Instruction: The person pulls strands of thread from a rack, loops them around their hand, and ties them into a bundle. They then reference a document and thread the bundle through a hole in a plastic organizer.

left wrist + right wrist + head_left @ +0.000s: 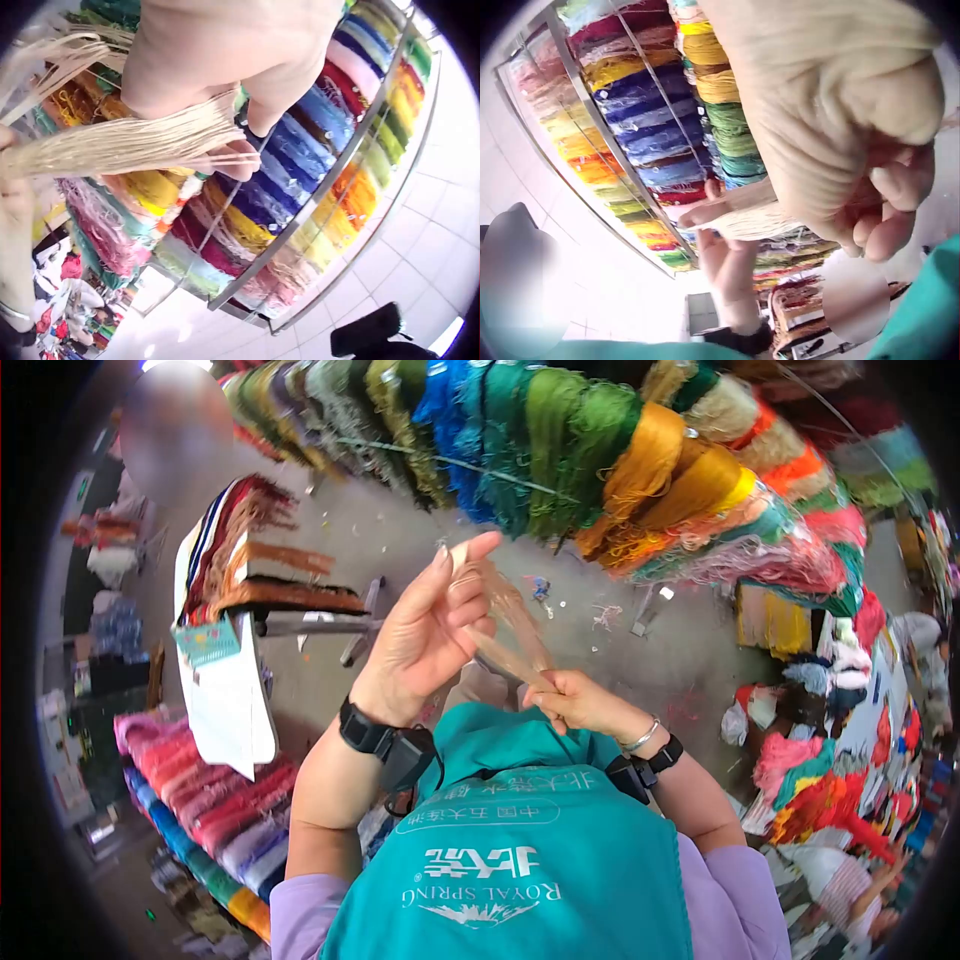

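A beige thread skein [508, 657] stretches between the two hands in the head view, with another loose part of it hanging behind. The left hand [425, 625] is raised, palm toward the camera, its index finger extended and other fingers curled at the skein's upper end. Lower and to the right, the right hand [585, 705] pinches the other end. In the left wrist view the flattened strands [142, 142] run to the fingers of the left hand [225, 56]. The right wrist view shows the curled right hand [840, 127] partly covering the skein [754, 217].
Racks of coloured skeins [560, 440] curve across the front. A white board [225, 700] and a stand with brown and red threads [290, 595] are at the left, above pink skeins [220, 790]. Piled yarn and cloth [820, 790] lie at the right; scraps dot the floor [390, 540].
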The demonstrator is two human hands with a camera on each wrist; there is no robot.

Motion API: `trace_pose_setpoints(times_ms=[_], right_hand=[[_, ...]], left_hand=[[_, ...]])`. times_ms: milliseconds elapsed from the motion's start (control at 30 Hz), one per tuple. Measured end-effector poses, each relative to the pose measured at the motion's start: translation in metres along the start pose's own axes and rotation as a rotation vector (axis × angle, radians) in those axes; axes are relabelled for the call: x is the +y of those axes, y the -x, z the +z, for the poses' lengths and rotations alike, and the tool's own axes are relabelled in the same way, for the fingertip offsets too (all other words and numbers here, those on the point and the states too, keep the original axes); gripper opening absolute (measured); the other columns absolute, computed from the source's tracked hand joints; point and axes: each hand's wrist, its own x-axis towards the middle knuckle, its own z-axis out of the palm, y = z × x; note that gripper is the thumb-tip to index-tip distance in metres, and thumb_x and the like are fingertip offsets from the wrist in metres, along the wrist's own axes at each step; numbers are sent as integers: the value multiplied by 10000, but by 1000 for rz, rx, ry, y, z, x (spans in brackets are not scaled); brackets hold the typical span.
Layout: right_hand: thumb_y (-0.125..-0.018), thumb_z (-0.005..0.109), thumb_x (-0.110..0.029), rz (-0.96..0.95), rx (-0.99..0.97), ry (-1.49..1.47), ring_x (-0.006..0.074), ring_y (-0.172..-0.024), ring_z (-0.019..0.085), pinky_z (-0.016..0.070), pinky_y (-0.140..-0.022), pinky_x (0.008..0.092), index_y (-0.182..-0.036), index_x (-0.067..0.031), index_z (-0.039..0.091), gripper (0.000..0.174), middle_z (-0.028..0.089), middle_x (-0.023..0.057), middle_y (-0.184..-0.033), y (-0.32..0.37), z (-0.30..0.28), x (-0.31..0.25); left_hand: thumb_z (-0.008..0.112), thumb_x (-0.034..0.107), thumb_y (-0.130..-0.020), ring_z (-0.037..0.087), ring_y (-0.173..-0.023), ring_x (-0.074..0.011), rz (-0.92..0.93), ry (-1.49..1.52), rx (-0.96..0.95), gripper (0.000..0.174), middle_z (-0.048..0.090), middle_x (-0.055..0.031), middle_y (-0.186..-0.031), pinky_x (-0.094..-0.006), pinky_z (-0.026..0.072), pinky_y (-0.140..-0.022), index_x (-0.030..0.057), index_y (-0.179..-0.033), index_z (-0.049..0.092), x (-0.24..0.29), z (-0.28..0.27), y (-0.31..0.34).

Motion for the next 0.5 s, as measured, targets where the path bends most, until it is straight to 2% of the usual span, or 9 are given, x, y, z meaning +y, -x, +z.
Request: trace_pose_setpoints(times_ms=[67, 167, 200, 333, 433, 500], right_hand=[[-1011, 558, -225, -35, -72, 72, 45, -519, 538, 359, -450, 203, -1021, -57, 635, 185, 520, -51, -676, -8, 15, -2], [-1008, 569, -237, -34, -127, 249, 55, -525, 550, 399, -469, 222, -997, -31, 633, 216, 556, -37, -697, -21, 35, -8], [-994, 579, -219, -14, -126, 293, 63, -529, 560, 413, -477, 231, -988, -24, 634, 202, 569, -26, -705, -27, 41, -9], [-928, 606, -142, 10, -134, 477, 95, -548, 596, 456, -505, 264, -958, -15, 642, 135, 609, 18, -726, -59, 62, -7], [-878, 601, -93, -21, -150, 496, 114, -563, 616, 474, -524, 285, -954, -27, 649, 111, 620, 36, -724, -82, 88, -7], [-866, 597, -82, -65, -152, 505, 123, -570, 624, 486, -540, 294, -961, -35, 656, 121, 622, 38, -720, -96, 109, -7]], left_hand=[[513, 274, -1046, 384, -580, -26, 65, 11, 52, 413, 421, 61, -728, -231, 371, -613, 39, -1385, 482, 8, -1, 33], [503, 270, -1050, 384, -556, -16, 154, 109, 62, 324, 428, 67, -713, -214, 355, -590, 48, -1283, 540, 19, -14, 76], [525, 227, -1041, 358, -526, -6, 163, 151, 39, 225, 416, 79, -676, -201, 348, -578, 66, -1167, 622, 25, -15, 90], [451, 359, -1066, 314, -480, 1, 336, 121, -23, 335, 411, 63, -717, -190, 320, -523, 74, -1225, 524, 43, -11, 151], [447, 384, -1063, 307, -485, 0, 419, 49, -46, 367, 403, 54, -722, -184, 309, -497, 63, -1223, 521, 59, -20, 189], [444, 367, -1065, 309, -486, -6, 438, 64, 73, 367, 416, 46, -730, -179, 299, -482, 51, -1232, 528, 68, -28, 214]])
